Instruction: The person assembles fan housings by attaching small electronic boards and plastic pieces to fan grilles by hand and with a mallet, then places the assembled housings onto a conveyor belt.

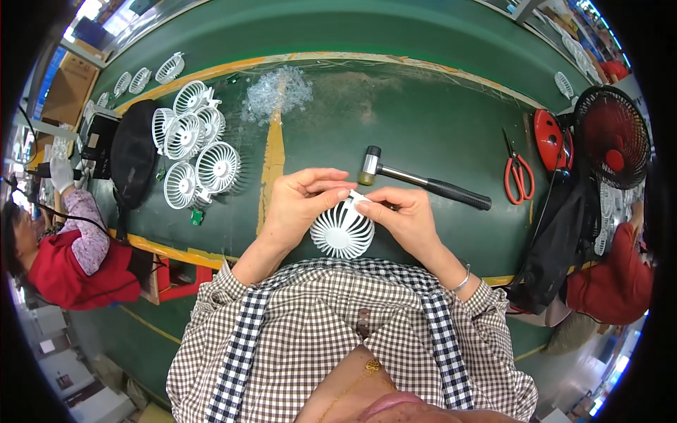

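Close to my chest, at the near edge of the green table, I hold a white slatted fan cover [343, 233] between both hands. Its round, ribbed side hangs down and its small neck points up. My left hand [303, 201] pinches the neck from the left, thumb and fingers closed on it. From the right, my right hand [402, 215] presses the same neck with thumb and forefinger. My fingertips hide what sits inside the neck. Just beyond my hands lies a mallet [423, 181] with a black handle and a two-coloured head.
Several white fan covers [217, 167] stand piled at the left, with a small green circuit board [197, 217] beside them. A heap of small clear pieces [276, 94] lies farther back. Red-handled scissors [519, 180] and a black fan [612, 137] are rightward. Co-workers [77, 247] sit on both sides.
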### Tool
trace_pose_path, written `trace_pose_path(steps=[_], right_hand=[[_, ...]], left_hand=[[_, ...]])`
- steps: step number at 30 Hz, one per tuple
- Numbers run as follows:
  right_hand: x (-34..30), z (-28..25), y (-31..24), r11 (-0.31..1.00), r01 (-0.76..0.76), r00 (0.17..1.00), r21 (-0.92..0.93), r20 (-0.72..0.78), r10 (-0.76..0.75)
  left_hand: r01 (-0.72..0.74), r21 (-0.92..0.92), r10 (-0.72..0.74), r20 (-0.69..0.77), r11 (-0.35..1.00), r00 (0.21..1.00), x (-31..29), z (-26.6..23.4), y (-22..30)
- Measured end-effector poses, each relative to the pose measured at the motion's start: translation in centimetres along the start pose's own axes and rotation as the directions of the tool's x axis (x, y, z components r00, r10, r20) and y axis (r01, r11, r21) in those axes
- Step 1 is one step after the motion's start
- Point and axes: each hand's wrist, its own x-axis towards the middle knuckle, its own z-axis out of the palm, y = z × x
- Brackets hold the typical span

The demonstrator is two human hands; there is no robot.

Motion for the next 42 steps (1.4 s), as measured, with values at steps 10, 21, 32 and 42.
trace_pose_path(steps=[10, 21, 32, 42], right_hand=[[-0.1, 0.2, 0.0, 0.996, 0.051, 0.994, -0.07, -0.092, -0.058], [0.2, 0.0, -1.9, 0.902, 0.243, 0.97, -0.357, 0.11, -0.218], [5.5, -3.3, -7.8, 0.973, -0.02, 0.998, -0.231, 0.051, 0.032], [19.7, -15.6, -6.0, 0.402, 0.101, 0.811, -0.91, -0.158, -0.564]], left_hand=[[-0.405, 0.59, 0.438, 0.097, 0.698, 0.894, -0.5, 0.9, 0.1], [-0.041, 0.175, -0.005, 0.255, 0.984, 0.967, 0.8, -1.1, 1.2], [-0.265, 0.927, 0.834, -0.081, 0.264, 0.546, 1.3, -9.0, 6.0], [0.224, 0.973, 0.637, -0.208, 0.056, 0.742, -1.9, -17.6, 6.1]])
